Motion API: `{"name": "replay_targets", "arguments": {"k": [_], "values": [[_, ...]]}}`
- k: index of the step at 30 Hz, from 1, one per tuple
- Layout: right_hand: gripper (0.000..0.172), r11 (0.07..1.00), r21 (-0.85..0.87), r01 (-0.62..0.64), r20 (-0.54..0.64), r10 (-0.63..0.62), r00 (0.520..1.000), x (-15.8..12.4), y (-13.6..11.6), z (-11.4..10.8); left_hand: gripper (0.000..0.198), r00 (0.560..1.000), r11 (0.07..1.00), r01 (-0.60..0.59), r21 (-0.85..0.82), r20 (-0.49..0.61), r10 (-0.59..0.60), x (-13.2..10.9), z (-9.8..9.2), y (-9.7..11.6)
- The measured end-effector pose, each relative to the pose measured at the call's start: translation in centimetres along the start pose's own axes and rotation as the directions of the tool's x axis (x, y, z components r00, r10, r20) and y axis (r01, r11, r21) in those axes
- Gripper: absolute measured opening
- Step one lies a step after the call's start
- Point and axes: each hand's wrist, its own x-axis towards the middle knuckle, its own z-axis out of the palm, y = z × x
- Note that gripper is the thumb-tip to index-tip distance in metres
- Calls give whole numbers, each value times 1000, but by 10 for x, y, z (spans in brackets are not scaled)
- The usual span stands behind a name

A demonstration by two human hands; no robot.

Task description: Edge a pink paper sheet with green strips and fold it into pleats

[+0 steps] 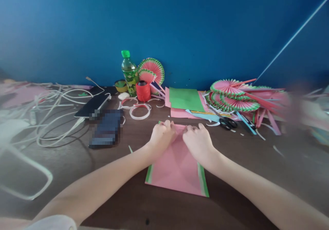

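Note:
A pink sheet of paper (177, 175) with green and white strips along its left and right sides lies on the dark table in front of me. My left hand (163, 134) is closed at the sheet's far left corner, fingers curled over the edge. Beside it, my right hand (197, 137) grips the same far edge toward the right corner. A narrow band of paper along that edge looks folded between the hands. My fingertips are partly hidden behind my knuckles.
Behind the sheet lie green paper (186, 99), black-handled scissors (228, 123) and pleated paper fans (231, 96). Tape rolls (140, 112), a red spool (143, 91) and a green-capped bottle (129, 73) stand back left. A phone (107, 127) and white cables (55, 120) lie left.

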Motion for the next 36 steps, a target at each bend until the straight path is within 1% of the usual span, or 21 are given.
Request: {"name": "replay_targets", "arguments": {"k": [3,5,8,10,12,13,15,17,20,22,24,26,28,30,32,33,34,35,36], "values": [[27,998,47,36,5,-37,999,4,9,-2,13,1000,996,16,-83,-7,-16,5,3,-13],[24,995,86,41,-25,-39,999,9,17,1,11,998,991,-1,-133,-64,-8,9,7,-22],[24,982,186,-20,-101,40,994,21,31,10,11,989,976,-18,-216,-144,-14,15,15,-32],[17,951,308,-19,-107,55,993,29,42,18,10,990,955,-42,-294,-144,-1,20,19,-36],[10,889,457,21,-110,33,993,37,52,26,9,992,922,-66,-382,-124,19,24,20,-39],[8,846,529,59,-107,-3,994,40,57,29,8,993,903,-75,-424,-113,30,26,21,-41],[5,755,650,89,-71,-56,996,45,65,33,6,994,859,-92,-503,-94,52,29,21,-43],[6,687,721,89,-40,-87,995,48,70,37,1,995,809,-94,-580,-69,66,31,20,-46],[14,628,771,107,-33,-129,991,50,73,40,12,997,726,-36,-687,22,70,31,19,-48],[16,605,787,118,-17,-171,985,49,73,39,18,992,688,13,-725,94,80,30,16,-48],[17,609,784,121,7,-203,979,48,73,37,17,984,682,36,-731,145,104,30,12,-48],[17,635,759,142,1,-220,975,46,73,33,14,976,690,36,-723,174,131,30,6,-49],[16,653,734,187,-34,-239,970,44,72,28,14,968,685,30,-728,192,162,31,2,-51],[13,649,730,214,-60,-252,966,42,71,23,16,962,678,11,-735,192,193,33,0,-54],[10,647,734,206,-69,-230,971,41,69,19,18,965,689,-52,-723,141,221,35,-1,-57],[9,659,724,205,-96,-197,976,40,68,18,17,972,705,-106,-701,78,224,36,-2,-57],[9,684,697,216,-155,-151,976,40,67,17,16,977,733,-168,-659,-11,214,36,-3,-58],[10,724,648,236,-247,-93,964,39,67,15,16,974,775,-225,-591,-119,192,36,-5,-58],[11,777,576,253,-362,-35,932,37,66,14,18,958,825,-264,-499,-237,164,35,-7,-57]]}}
